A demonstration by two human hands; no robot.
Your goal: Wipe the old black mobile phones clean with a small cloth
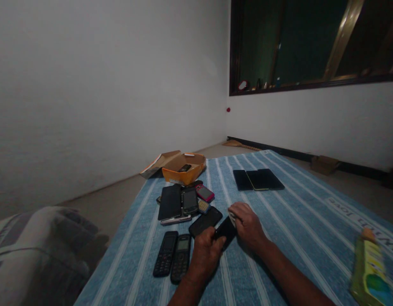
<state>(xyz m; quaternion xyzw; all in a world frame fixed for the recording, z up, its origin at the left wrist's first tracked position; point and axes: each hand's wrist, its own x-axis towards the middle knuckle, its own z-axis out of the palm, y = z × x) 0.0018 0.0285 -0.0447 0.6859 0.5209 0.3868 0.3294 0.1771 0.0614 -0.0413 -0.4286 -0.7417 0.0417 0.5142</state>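
Observation:
My left hand (205, 251) grips the lower end of a black mobile phone (227, 233), thumb on top. At its far end my right hand (247, 224) is closed on a small whitish cloth (232, 218), pressed against the phone; most of the cloth is hidden by the fingers. Just beyond my left hand lies another dark phone (206, 221). To the left, two black keypad phones (166, 254) (181, 257) rest side by side. Behind them is a pile with a black tablet-like device (170, 202), a dark touchscreen phone (190, 200) and a pink phone (204, 192).
An open orange cardboard box (183, 175) holds a small phone (185, 168). Several dark flat phones (258, 179) lie in a row farther right. A yellow-green bottle (370, 272) lies near the right edge of the blue striped cloth (298, 238). Grey fabric (40, 255) is at left.

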